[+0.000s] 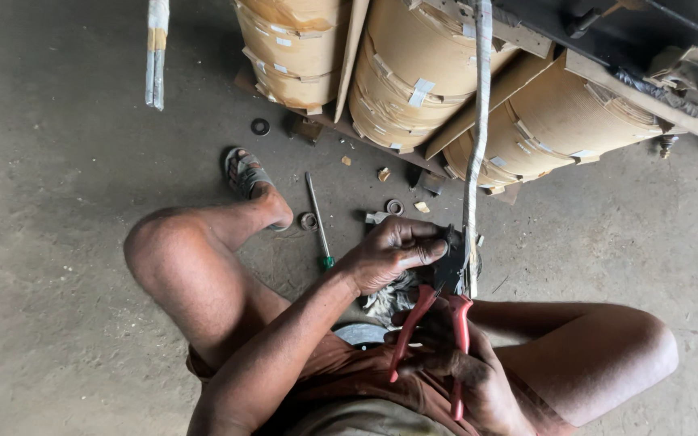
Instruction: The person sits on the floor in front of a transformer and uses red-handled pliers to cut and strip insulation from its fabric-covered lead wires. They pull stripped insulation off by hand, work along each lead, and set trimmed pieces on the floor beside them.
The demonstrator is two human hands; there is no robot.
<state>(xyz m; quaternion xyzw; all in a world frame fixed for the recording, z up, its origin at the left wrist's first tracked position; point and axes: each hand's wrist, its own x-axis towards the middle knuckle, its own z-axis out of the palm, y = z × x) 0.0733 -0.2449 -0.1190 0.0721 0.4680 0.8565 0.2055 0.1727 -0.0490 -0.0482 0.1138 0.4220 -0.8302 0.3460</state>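
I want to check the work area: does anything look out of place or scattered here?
Yes. Round metal washers and a green-handled screwdriver lie loose on the concrete floor, beside the sandalled foot, where they could be stepped on.

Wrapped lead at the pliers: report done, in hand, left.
Done: the lead is wrapped down to the hands. In hand: the left hand steadies its lower end; the right hand works red-handled pliers there. Left: washers and screwdriver lie on the floor.
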